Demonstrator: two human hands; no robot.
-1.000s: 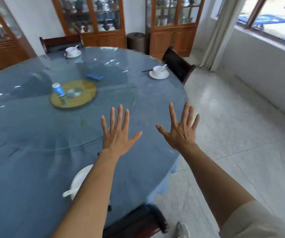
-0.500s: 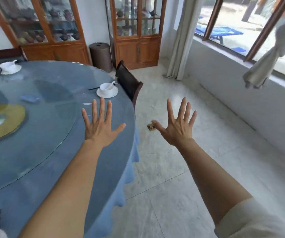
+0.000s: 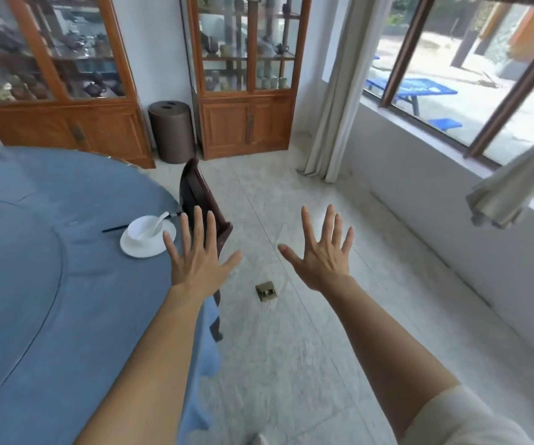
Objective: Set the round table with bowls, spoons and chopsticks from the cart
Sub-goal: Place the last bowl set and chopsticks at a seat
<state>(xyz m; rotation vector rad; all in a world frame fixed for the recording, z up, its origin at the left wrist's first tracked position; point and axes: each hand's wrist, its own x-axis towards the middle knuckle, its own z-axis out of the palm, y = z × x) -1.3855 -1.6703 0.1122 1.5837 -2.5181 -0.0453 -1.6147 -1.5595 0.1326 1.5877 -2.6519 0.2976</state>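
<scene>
View swung right, bowl (image 3: 145,231) now near left hand (image 3: 198,264), right hand (image 3: 320,261) over floor (image 3: 291,364), both hands splayed, empty

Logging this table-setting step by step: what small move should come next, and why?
Probably turn to find the cart: the left hand and right hand are spread and empty, the bowl on the table already has spoon and chopsticks, and no cart shows.

Glossy white bowl (image 3: 145,228) sits on matt blue tablecloth (image 3: 34,284).
</scene>
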